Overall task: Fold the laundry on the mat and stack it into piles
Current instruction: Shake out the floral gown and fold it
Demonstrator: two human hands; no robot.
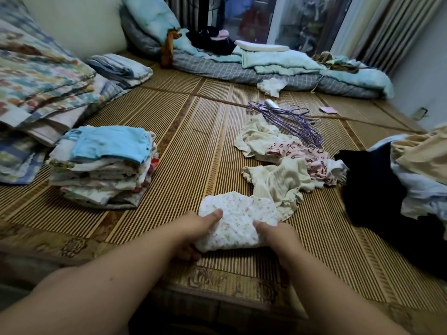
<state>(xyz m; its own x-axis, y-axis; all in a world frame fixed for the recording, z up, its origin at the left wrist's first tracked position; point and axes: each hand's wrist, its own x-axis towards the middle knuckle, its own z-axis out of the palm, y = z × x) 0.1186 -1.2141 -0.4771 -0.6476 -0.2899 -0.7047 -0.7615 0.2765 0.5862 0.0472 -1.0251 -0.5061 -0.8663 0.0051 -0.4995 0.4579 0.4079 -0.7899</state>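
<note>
Now, grip: both hands hold the flowery cloth [238,220]; left hand [197,229] pinches its left edge with the thumb on top, right hand [274,234] pinches its right edge.
Where it is: the cloth sits low on the mat [188,146], near the front edge, looking folded small.
Slip: only the edges are pinched, so the fold may flop open when it is lifted.
Snag: the cream top [280,182] touches the cloth's far right corner and could get dragged along.
Pile: the pile [104,165] is well apart on the left, tall and leaning a bit; a sloppy drop could tip it.
Left to do: cream and pink clothes, dark heap [377,184].
</note>
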